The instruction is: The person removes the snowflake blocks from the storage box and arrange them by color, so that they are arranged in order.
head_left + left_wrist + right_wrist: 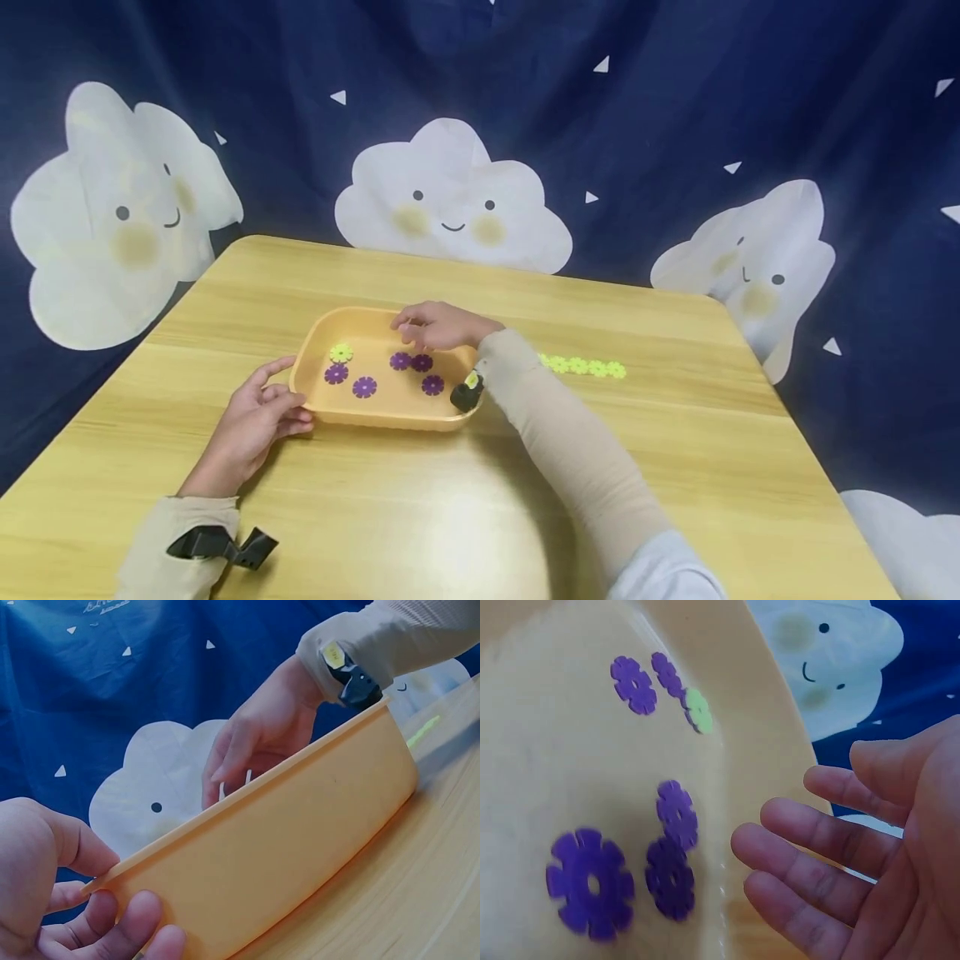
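A shallow orange plastic tray (390, 419) sits on the table, several purple notched discs (364, 387) and one yellow-green notched disc (341, 353) lying loose on its floor. My left hand (251, 421) grips the tray's left corner, thumb over the rim (172, 834) and fingers beneath it. Over the tray's far side hovers my right hand (446, 325), its fingers (810, 874) loosely bent and holding nothing. In the right wrist view, purple discs (591, 885) lie below and beside those fingers, two of them overlapping.
A row of joined yellow-green discs (585, 367) lies on the wooden table (675, 442) right of the tray, partly behind the right sleeve (570, 433). A dark blue curtain (480, 67) with clouds hangs behind the table.
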A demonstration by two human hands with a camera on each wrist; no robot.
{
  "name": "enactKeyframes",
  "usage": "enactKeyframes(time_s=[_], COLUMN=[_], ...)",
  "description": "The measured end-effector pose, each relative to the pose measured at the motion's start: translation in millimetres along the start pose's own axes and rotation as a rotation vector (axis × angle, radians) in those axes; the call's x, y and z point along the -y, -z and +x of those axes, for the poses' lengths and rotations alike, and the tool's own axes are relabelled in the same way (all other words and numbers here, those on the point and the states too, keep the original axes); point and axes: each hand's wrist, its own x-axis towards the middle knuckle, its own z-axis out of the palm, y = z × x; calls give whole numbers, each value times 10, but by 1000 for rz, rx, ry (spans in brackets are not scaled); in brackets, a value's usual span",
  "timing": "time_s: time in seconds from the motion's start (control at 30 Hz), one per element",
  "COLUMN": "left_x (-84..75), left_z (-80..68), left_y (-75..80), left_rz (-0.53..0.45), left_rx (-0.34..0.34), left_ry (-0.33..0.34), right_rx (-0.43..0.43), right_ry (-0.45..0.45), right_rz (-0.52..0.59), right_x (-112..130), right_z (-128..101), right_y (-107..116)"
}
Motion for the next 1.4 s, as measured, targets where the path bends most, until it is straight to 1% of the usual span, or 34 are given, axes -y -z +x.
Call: enactKeyframes(time_s=[0.07, 0.13, 0.33, 0.4, 0.57, 0.67, 1.0, 1.23, 1.3, 1.4], left_x=[12, 22, 30, 30, 20, 20, 24, 25, 23, 21], left_z=[2, 4, 17, 18, 16, 16, 21, 26, 27, 30], left_y=[-4, -7, -9, 2, 20, 7, -10, -2, 0, -1], left_rz=[-2, 3, -5, -12, -21, -23, -29, -20, -25, -28], left_rx=[1, -2, 9, 7, -5, -4, -2, -7, -7, -5], left_ry=[5, 4, -1, -4, -7, -2, 2, 7, 10, 11], right_rx=[9, 13, 20, 30, 94, 132, 175, 183, 187, 197], right_ry=[-8, -7, 4, 25, 76, 82, 61, 81, 81, 65], right_rz=[15, 2, -120, -164, -188, -183, -233, -304, -308, -283], right_x=[9, 16, 49, 91, 207, 228, 223, 215, 203, 180], right_z=[49, 101, 274, 341, 489, 545, 570, 552, 545, 524], right_y=[-36, -70, -154, -187, -282, -329, -375, -323, -300, -264])
